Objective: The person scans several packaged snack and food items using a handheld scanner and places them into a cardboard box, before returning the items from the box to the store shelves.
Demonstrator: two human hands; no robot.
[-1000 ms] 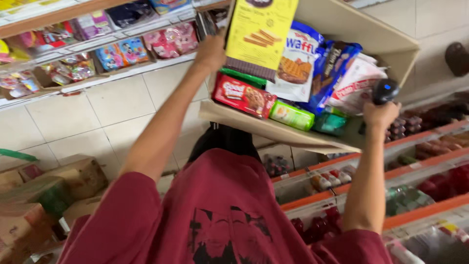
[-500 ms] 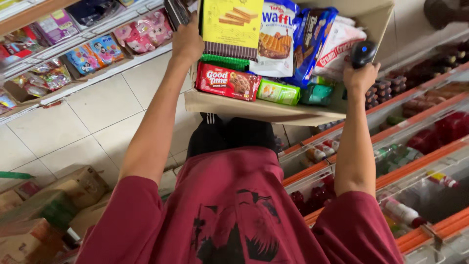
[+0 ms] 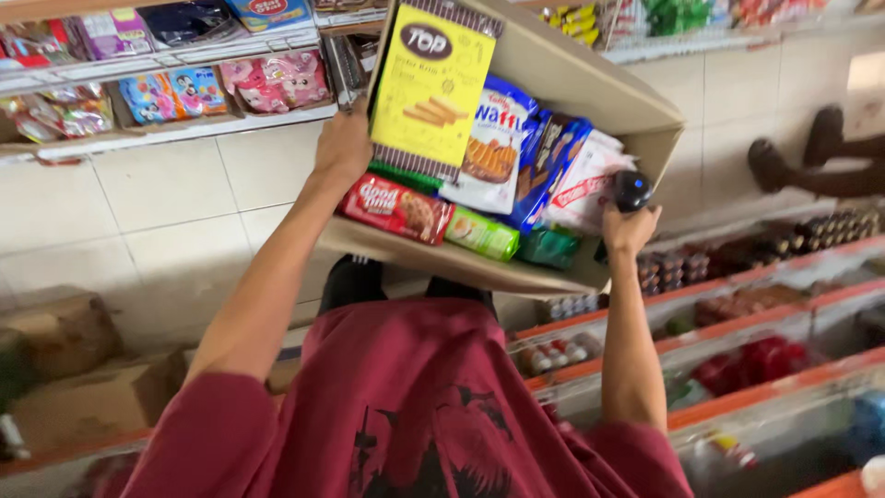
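I hold a tan cardboard box [image 3: 590,88] up in front of me by its two ends. My left hand [image 3: 343,148] grips its left end. My right hand [image 3: 629,231] presses on the right end and also holds a black handheld scanner [image 3: 632,191]. The box is tilted and packed with snacks: a tall yellow wafer box [image 3: 429,88], a red cookie pack [image 3: 395,208], a small green pack [image 3: 479,233], a white-and-blue waffle bag [image 3: 489,148] and a white-and-red cracker pack [image 3: 585,189].
Shelves of bright snack packs [image 3: 184,83] run along the upper left. Orange-edged shelves with bottles [image 3: 737,369] line the right. Brown cartons [image 3: 74,369] sit on the white tiled floor at the left. Another person's feet [image 3: 811,157] show at the far right.
The box has shifted left and tilted more in my view, with both hands still on it. The shop around it has slid as my head turned.
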